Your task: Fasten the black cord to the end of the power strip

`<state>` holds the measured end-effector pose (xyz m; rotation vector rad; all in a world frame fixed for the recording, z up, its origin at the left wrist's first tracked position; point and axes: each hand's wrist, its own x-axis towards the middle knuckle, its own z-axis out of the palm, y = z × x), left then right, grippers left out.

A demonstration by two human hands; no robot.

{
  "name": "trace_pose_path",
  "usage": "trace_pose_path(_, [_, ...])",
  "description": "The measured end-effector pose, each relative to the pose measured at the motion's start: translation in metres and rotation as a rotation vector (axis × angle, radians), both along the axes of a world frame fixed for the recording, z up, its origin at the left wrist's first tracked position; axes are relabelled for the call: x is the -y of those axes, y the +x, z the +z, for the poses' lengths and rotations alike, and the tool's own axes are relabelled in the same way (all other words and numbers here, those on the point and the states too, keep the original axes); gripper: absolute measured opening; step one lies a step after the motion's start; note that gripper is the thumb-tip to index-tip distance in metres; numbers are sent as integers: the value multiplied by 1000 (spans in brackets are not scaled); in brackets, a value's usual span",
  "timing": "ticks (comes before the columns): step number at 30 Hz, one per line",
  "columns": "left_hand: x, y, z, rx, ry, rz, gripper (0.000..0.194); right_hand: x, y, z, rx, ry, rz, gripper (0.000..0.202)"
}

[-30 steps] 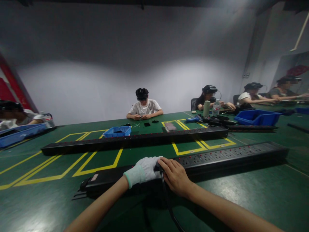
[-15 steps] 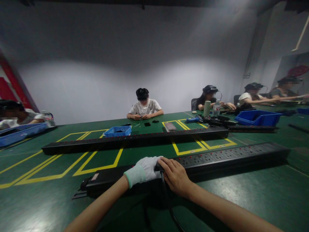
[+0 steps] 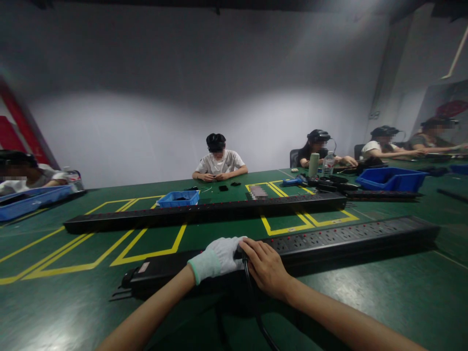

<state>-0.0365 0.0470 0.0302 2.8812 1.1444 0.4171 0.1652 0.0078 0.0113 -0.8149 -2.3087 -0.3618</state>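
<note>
A long black power strip (image 3: 351,236) with a row of sockets and small red parts lies across the table in front of me. Over its middle, my left hand (image 3: 227,256), in a white glove with a mint cuff, and my bare right hand (image 3: 266,267) meet around a black plug (image 3: 239,252). Both are closed on it, pressed against the strip's top. From the plug a black cable (image 3: 254,302) hangs down toward me. My fingers hide most of the plug and the sockets beneath it.
A second black power strip (image 3: 204,213) lies farther back. Behind it stands a small blue tray (image 3: 179,199). A blue bin (image 3: 391,179) and a bottle (image 3: 328,163) are at the right. Yellow tape (image 3: 146,256) marks the green table (image 3: 395,302). A person (image 3: 220,163) sits opposite, others to the sides.
</note>
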Motion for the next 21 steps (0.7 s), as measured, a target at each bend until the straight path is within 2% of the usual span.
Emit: trace_pose_path(21, [2, -1, 0, 31, -2, 16, 49, 1, 0, 1, -7, 7, 10, 48])
